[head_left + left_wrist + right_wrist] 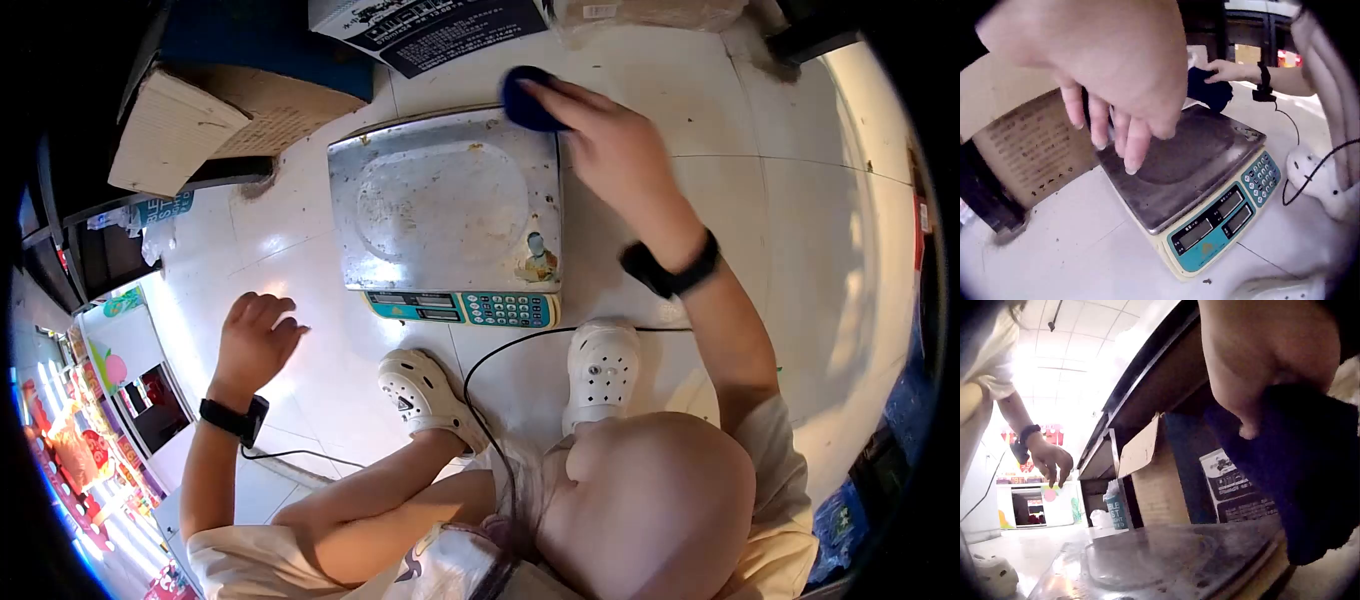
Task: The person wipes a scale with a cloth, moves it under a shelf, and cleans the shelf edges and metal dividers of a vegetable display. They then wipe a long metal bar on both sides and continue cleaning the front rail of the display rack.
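Observation:
A weighing scale (450, 215) with a worn, stained metal top stands on the tiled floor, its teal keypad panel (465, 309) facing the feet. At its far right corner my right hand (625, 160) grips a dark blue cloth (528, 98), which in the right wrist view hangs down beside the plate's edge. My left hand (257, 345) hovers left of the scale, holding nothing, with its fingers loosely bent. In the left wrist view that hand (1110, 69) overlaps the far part of the metal top.
An opened cardboard box (270, 120) stands at the back left by a dark shelf. Behind the scale is a printed carton (430, 30). Two feet in white clogs (603, 365) are close to the scale's front, and a black cable (480, 365) crosses the floor there.

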A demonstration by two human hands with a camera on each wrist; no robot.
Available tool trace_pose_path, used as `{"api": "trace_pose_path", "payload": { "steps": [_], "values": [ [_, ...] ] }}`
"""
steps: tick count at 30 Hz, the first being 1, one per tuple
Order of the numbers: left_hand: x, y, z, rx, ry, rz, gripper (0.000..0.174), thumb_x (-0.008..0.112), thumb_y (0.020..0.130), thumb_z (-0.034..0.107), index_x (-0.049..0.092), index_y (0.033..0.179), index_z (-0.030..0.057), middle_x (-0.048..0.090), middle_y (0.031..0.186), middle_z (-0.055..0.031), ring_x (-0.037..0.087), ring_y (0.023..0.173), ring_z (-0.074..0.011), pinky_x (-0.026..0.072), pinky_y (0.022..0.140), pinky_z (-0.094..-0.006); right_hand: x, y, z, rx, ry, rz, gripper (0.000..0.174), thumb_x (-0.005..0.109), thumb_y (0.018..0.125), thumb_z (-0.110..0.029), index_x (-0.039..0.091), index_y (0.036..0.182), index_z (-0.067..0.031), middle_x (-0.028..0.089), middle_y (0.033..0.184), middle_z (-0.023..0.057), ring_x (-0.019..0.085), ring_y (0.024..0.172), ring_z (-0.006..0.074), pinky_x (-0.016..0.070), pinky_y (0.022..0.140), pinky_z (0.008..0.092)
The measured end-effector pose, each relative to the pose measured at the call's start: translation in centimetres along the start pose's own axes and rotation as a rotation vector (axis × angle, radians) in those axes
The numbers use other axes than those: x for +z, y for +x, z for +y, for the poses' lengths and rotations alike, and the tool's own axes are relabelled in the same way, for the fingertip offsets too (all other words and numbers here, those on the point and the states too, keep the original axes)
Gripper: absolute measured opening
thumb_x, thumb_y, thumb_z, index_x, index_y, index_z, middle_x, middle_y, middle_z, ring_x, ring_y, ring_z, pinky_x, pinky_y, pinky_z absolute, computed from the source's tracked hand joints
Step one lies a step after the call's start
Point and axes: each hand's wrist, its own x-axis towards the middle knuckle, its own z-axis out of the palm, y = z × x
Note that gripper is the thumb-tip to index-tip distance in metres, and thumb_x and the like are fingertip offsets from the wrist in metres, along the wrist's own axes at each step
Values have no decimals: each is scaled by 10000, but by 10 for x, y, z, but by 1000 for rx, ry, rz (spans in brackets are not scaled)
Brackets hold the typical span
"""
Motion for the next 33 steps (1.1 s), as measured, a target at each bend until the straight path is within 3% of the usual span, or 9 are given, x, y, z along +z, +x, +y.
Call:
{"api": "trace_pose_path", "payload": {
  "steps": [3, 4, 5, 11, 14, 19, 23, 30, 33],
  "values": [
    [28, -19, -13, -143, -146, -45, 98, 672, 772, 141, 661, 849, 82, 640, 939, -47, 604, 875, -242, 474, 809, -384, 48, 12, -13, -135, -194, -277, 306, 516, 845, -161, 612, 1135, -158, 627, 1108, 177, 647, 904, 301, 543, 696, 382],
    [40, -22, -13, -192, -205, -77, 161, 639, 805, 142, 648, 957, 89, 648, 935, -74, 619, 860, -263, 478, 796, -394, 52, 7, -30, -212, -389, -365, 396, 489, 832, -110, 584, 1210, -178, 618, 1150, 141, 635, 981, 289, 538, 770, 373],
    [55, -29, -17, -222, -227, -160, 245, 623, 838, 193, 615, 1056, 82, 649, 984, -91, 619, 908, -279, 482, 816, -395, 71, -11, -30, -332, -470, -196, 387, 499, 814, -138, 593, 1189, -167, 603, 1172, 158, 624, 1013, 299, 531, 808, 366],
    [160, -45, -12, -517, -701, -123, 586, 675, 842, 326, 440, 1310, 62, 578, 1198, -173, 593, 1047, -319, 496, 871, -393, 47, -89, -70, -488, -223, -413, 425, 494, 824, -154, 550, 1245, -177, 563, 1237, 144, 566, 1137, 297, 484, 936, 374],
    [179, -36, -3, -517, -914, -74, 630, 693, 833, 316, 417, 1337, 58, 551, 1241, -178, 581, 1078, -310, 495, 879, -397, 27, -101, -68, -496, -189, -458, 462, 502, 815, -135, 536, 1268, -215, 555, 1274, 95, 559, 1156, 272, 478, 945, 361],
    [184, -28, -3, -432, -853, 27, 611, 676, 838, 311, 426, 1332, 51, 548, 1239, -180, 570, 1085, -320, 480, 905, -395, 11, -77, -59, -395, -336, -560, 486, 496, 836, -125, 502, 1310, -233, 503, 1352, 71, 521, 1211, 250, 471, 948, 355],
    [192, -15, 3, -456, -916, 231, 604, 654, 847, 333, 440, 1332, 44, 577, 1192, -180, 582, 1056, -327, 480, 894, -396, 15, -51, -50, -669, -396, -648, 520, 507, 810, -89, 507, 1307, -241, 521, 1332, 42, 535, 1193, 215, 506, 882, 318],
    [202, -2, 17, -548, -693, 385, 567, 658, 822, 337, 508, 1276, 32, 621, 1115, -156, 599, 978, -338, 507, 815, -391, 40, -23, -74, -768, -382, -806, 487, 499, 830, -113, 486, 1313, -173, 498, 1336, 110, 507, 1213, 269, 489, 921, 347],
    [203, -1, 12, -551, -663, 419, 515, 680, 794, 334, 570, 1200, 38, 655, 1029, -116, 626, 907, -313, 517, 767, -378, 90, -8, -97, -826, -255, -701, 461, 499, 830, -108, 502, 1290, -141, 504, 1321, 126, 514, 1200, 283, 484, 942, 357]
  ]
}}
